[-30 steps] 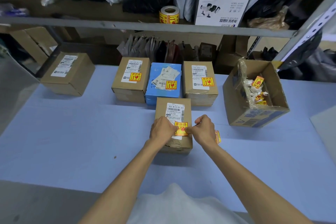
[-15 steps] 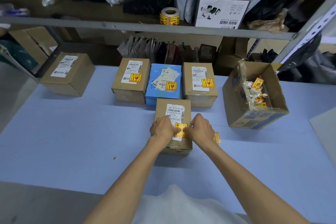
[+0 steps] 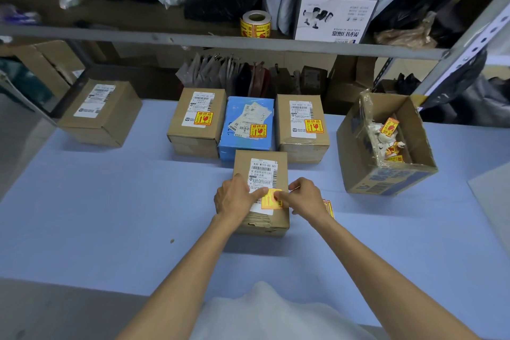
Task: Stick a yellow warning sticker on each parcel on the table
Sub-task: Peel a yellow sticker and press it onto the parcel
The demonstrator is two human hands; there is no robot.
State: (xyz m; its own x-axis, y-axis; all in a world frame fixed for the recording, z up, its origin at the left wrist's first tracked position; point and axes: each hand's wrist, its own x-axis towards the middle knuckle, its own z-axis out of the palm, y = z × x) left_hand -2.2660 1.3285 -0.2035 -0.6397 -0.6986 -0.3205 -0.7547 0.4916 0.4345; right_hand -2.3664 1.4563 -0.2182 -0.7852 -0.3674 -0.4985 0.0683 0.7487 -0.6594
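Note:
A brown parcel (image 3: 244, 163) with a white shipping label lies on the blue table in front of me. A yellow warning sticker (image 3: 270, 199) sits at the label's lower end. My left hand (image 3: 234, 198) holds the parcel's left side, its thumb lying on the sticker. My right hand (image 3: 305, 196) pinches the sticker's right edge with curled fingers. Behind stand a brown parcel (image 3: 196, 135), a blue parcel (image 3: 234, 110) and another brown parcel (image 3: 284, 130), each with a yellow sticker. A brown parcel (image 3: 116, 116) at the far left shows no sticker.
Loose yellow stickers (image 3: 329, 207) lie on the table (image 3: 110, 215) just under my right wrist. An open carton (image 3: 386, 179) with sticker scraps stands at the right. A sticker roll (image 3: 256, 24) sits on the metal shelf (image 3: 193, 40) behind the table.
Both hands lowered the sticker onto the near parcel's label. My left thumb has slid further across it, and my right hand has shifted slightly right.

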